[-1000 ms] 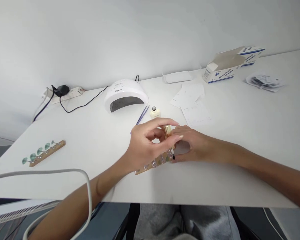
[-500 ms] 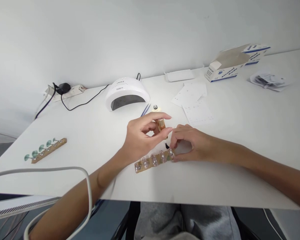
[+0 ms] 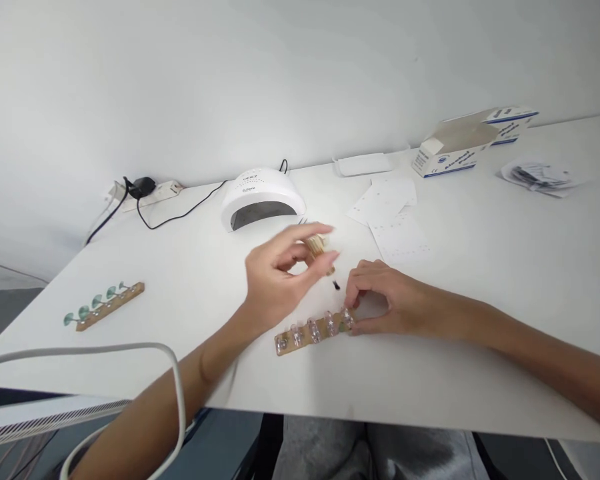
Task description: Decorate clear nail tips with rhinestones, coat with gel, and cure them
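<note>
Between the thumb and fingers of my left hand (image 3: 276, 283) is a gold nail polish brush cap (image 3: 317, 245), blurred by motion. Its dark brush tip (image 3: 336, 285) points down, just above the right end of a wooden strip (image 3: 305, 343). Several clear false nails (image 3: 314, 330) stand in a row along that strip. My right hand (image 3: 383, 297) pinches the strip's right end, at the last nail. The fingertips there partly cover that nail. No polish bottle shows; my left hand covers the area behind it.
A white nail lamp (image 3: 263, 193) stands at the back, its black cord running to a power strip (image 3: 163, 192). At left lies another strip with green nails (image 3: 97, 303). Paper sheets (image 3: 393, 213), an alcohol pads box (image 3: 453, 153) and a packet pile (image 3: 540, 179) sit to the right. A white cable (image 3: 177, 373) crosses my left forearm.
The view has tilted slightly, shifting the whole scene down. My left hand has moved a little left relative to the strip with the brush cap. The bottle seen behind it is now hidden.
</note>
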Demonstrator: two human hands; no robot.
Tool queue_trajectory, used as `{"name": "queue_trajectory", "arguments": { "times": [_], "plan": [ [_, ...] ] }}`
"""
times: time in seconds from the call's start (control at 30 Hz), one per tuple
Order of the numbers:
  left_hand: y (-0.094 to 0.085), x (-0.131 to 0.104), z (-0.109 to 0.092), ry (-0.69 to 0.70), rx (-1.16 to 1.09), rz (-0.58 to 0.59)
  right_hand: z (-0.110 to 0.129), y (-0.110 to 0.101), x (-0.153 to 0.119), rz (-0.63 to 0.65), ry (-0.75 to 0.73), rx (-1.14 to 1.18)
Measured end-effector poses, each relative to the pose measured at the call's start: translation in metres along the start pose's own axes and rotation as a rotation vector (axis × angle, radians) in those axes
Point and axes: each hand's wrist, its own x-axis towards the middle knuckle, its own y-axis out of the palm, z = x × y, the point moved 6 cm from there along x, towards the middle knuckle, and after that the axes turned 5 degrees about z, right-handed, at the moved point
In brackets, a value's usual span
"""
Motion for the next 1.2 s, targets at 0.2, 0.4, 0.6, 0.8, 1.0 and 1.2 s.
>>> {"name": "queue_trajectory", "arguments": {
  "times": [0.2,0.4,0.6,0.8,1.0,1.2],
  "plan": [
    [-0.034,0.023,0.013,0.127,-0.038,-0.349,0.0,-0.001,-0.001,0.013,0.012,0.045],
    [-0.044,0.037,0.025,0.018,-0.052,-0.315,-0.008,-0.024,-0.004,0.033,0.148,0.252],
    [-0.061,0.049,0.019,0.038,-0.097,-0.322,-0.012,-0.03,-0.003,0.037,0.132,0.226],
    [-0.062,0.056,0.028,0.002,-0.155,-0.3,-0.015,-0.025,0.007,0.032,0.118,0.108],
    [-0.05,0.051,0.037,-0.052,-0.216,-0.27,-0.009,-0.018,0.007,-0.009,0.069,0.093],
    [-0.043,0.037,0.046,-0.111,-0.229,-0.205,-0.009,-0.015,-0.003,0.02,0.083,0.146]
  ]
}}
